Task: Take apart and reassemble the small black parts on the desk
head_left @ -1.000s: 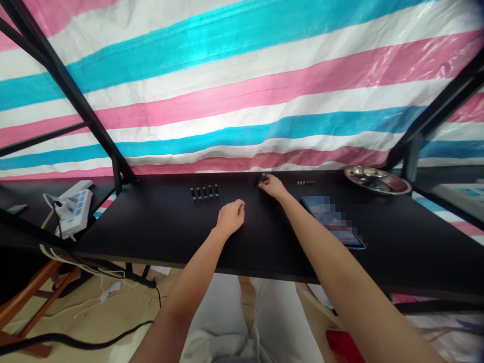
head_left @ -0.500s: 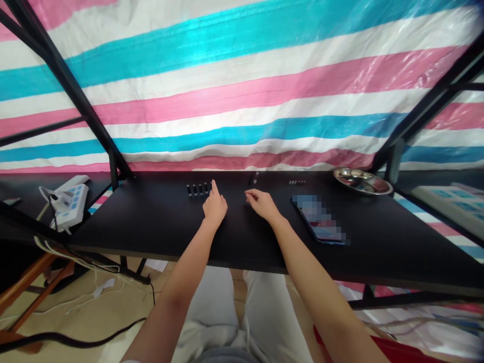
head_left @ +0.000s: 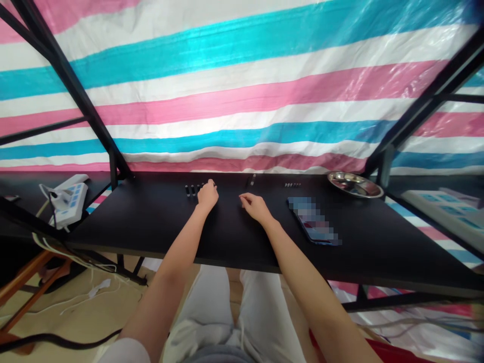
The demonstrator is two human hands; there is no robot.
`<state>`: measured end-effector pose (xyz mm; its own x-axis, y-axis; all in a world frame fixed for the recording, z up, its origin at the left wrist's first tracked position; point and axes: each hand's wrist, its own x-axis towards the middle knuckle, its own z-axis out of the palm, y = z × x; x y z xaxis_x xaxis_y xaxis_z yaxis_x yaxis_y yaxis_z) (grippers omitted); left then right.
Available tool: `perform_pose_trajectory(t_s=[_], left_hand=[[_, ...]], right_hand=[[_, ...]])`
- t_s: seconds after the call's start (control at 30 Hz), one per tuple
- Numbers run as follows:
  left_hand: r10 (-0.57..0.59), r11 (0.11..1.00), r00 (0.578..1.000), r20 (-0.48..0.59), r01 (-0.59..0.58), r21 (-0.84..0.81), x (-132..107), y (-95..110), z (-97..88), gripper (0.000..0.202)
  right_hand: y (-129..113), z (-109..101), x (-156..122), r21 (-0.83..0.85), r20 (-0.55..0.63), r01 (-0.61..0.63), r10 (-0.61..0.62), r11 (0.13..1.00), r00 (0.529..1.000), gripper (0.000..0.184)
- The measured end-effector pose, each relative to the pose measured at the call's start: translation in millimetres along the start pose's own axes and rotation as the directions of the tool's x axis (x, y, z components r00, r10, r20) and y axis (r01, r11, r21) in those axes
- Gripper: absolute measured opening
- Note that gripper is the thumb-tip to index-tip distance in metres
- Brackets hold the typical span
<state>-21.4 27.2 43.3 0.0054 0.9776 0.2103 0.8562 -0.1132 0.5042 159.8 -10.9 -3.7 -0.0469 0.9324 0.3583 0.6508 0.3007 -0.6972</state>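
Left hand: the left hand (head_left: 207,194) is over the right end of the row on the left, fingers bent inward; its grip is hidden, so I cannot tell whether it pinches a piece or only touches one.
Right hand: the right hand (head_left: 254,205) hangs over the middle, loosely curled, thumb and forefinger tips looking a little apart, nothing seen between them.
Dark cylinders: the dark cylinders (head_left: 193,190) stand side by side on the far left of the table (head_left: 151,222); the left hand covers some of the row, so the count is unclear.
Middle piece: a small pale piece (head_left: 253,179) is near the far edge, beyond the right hand and well apart from both rows.
Small bits: a row of small bits (head_left: 291,185) lies far right, between that piece and the steel plate (head_left: 355,185); too small to name.
Phone: the phone (head_left: 312,222) lies nearer, right of the right hand.
Step in hand: judging by the left fingers, handling the row's end cylinder.
Next move calls for: a light fingertip pinch, without knocking the neighbouring cylinders; the right hand seems free to help.
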Motion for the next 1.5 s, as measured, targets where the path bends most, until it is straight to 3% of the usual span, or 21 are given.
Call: perform_pose_trajectory(t_s=[0.1, 0.2, 0.3, 0.4, 0.53, 0.73, 0.97, 1.13, 1.3, 1.4, 1.5], left_hand=[[0.101, 0.932, 0.994, 0.048, -0.077, -0.354, -4.8, 1.7, 11.7, 0.01], [0.15, 0.753, 0.982, 0.113, -0.039, -0.657, -15.2, 7.2, 25.4, 0.009], [0.192, 0.621, 0.971, 0.143, -0.007, -0.784, -26.7, 12.1, 34.1, 0.009], [0.214, 0.583, 0.964, 0.156, 0.002, -0.812, -35.2, 14.1, 37.6, 0.011], [0.237, 0.648, 0.959, 0.156, -0.037, -0.761, -42.2, 13.5, 39.4, 0.015], [0.295, 0.846, 0.955, -0.02, -0.271, -0.46, -47.9, 11.8, 33.8, 0.016], [0.202, 0.949, 0.979, -0.032, -0.204, -0.239, -52.2, 16.1, 29.8, 0.033], [0.122, 0.929, 0.99, -0.064, -0.136, -0.343, -49.0, 15.0, 34.7, 0.046], [0.012, 0.818, 1.0, -0.023, -0.023, -0.575, -45.3, 12.8, 33.5, 0.05], [-0.027, 0.713, 1.0, -0.011, 0.011, -0.701, -43.1, 10.7, 33.7, 0.043], [-0.05, 0.62, 0.999, -0.011, 0.023, -0.785, -40.2, 8.9, 35.0, 0.033]], right_hand=[[-2.2, 3.6, 1.2, 0.125, -0.013, -0.035, 0.037, 0.991, 0.999, 0.027], [-4.1, 8.9, 3.7, 0.365, -0.021, -0.1, 0.116, 0.925, 0.993, 0.04], [-5.7, 12.0, 5.9, 0.538, 0.005, -0.136, 0.158, 0.832, 0.987, 0.047], [-7.7, 10.7, 6.3, 0.628, 0.004, -0.152, 0.193, 0.763, 0.981, 0.045], [-10.6, 6.1, 5.8, 0.729, 0.005, -0.179, 0.255, 0.661, 0.967, 0.042], [-13.7, 4.6, 5.3, 0.783, 0.043, -0.188, 0.25, 0.593, 0.967, 0.039], [-15.5, 7.3, 4.4, 0.835, 0.053, -0.173, 0.236, 0.522, 0.97, 0.035], [-16.0, 8.0, 4.1, 0.824, 0.07, -0.184, 0.226, 0.536, 0.972, 0.034], [-12.4, 5.5, 5.1, 0.791, 0.051, -0.181, 0.232, 0.584, 0.971, 0.032], [-10.1, 3.7, 5.4, 0.715, 0.059, -0.202, 0.23, 0.669, 0.971, 0.031], [-9.7, 4.5, 4.2, 0.537, 0.018, -0.129, 0.141, 0.834, 0.99, 0.029]])
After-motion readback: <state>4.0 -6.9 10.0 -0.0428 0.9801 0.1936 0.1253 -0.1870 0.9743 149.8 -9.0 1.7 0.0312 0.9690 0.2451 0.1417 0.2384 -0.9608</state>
